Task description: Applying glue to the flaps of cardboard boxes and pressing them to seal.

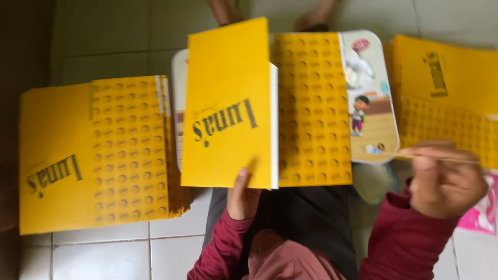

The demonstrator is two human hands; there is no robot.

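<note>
Left hand (pixel 243 196) under yellow box's (pixel 231 103) edge

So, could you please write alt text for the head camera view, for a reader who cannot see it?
The left hand holds up a folded yellow card sheet over the lap, above a white tiled floor. The right hand holds a thin stick. A stack of similar yellow sheets lies left.

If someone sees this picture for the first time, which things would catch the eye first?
The bright yellow folded card sheet at the centre, which the left hand holds at its lower edge. Then the stack of yellow sheets flat on the white tiled floor at the left. At the right, the right hand holds a thin stick beside a cartoon-printed tray.
</note>
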